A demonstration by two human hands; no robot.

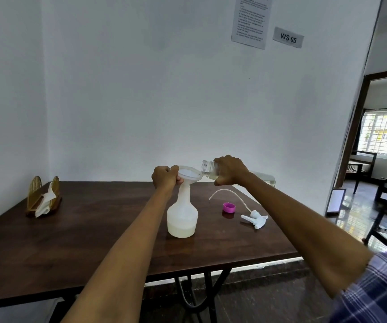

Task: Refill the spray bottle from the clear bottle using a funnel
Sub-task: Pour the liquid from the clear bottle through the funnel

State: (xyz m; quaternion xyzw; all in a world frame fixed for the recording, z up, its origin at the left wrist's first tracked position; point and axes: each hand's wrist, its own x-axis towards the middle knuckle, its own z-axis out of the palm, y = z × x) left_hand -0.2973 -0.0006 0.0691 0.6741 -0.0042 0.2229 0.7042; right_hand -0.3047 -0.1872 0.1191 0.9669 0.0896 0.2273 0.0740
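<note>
Spray bottle [182, 217]: white, translucent, upright on the dark table [94, 229] at lower centre of the frame; a shallow layer of pale liquid at its base.

Funnel [189, 174]: seated in the spray bottle's neck, bowl tipped slightly toward the right of the frame.

Clear bottle [210, 170]: long axis near horizontal, running from centre toward the right; open mouth at the funnel's right rim, apparently just over it. Pale liquid pools along its lower side.

Left hand [165, 179]: closed around the funnel's left rim and stem, steadying it; the nearer hand to the spray bottle.

Right hand [230, 171]: wrapped shut around the clear bottle's shoulder.

Judgement: pouring stage; more tilt needed, mouth kept over the bowl.

Set aside, right of centre: pink cap [229, 207]; trigger head [256, 219] with dip tube.
</note>
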